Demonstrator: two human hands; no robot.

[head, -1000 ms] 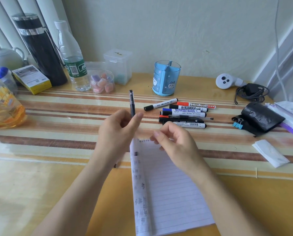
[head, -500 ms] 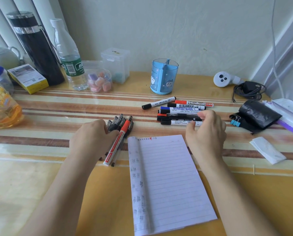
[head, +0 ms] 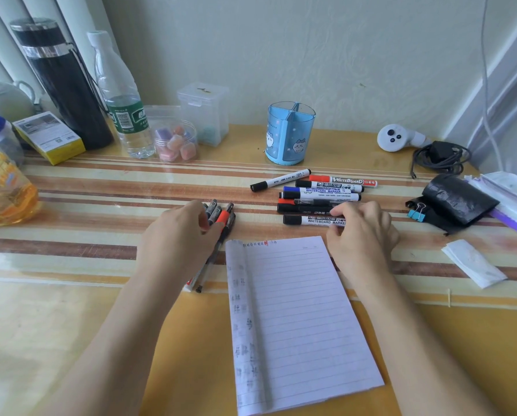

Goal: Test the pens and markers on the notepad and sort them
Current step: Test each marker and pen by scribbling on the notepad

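Pens (head: 225, 219) lie bundled on the striped worktop (head: 101, 205), just beside the top left corner of the notepad (head: 299, 325). The left hand (head: 176, 238) covers them, its fingers (head: 204, 228) curled round their upper ends. The notepad lies between the forearms, lined page up, with scribbles along its top edge. To its right, the right hand (head: 365, 235) pinches the nearest black-capped marker (head: 308, 220), which lies at the front of a heap of markers (head: 326, 190). A blue pen holder (head: 290, 133) stands behind the heap, near the wall. A black pouch (head: 458, 199) lies farther right.
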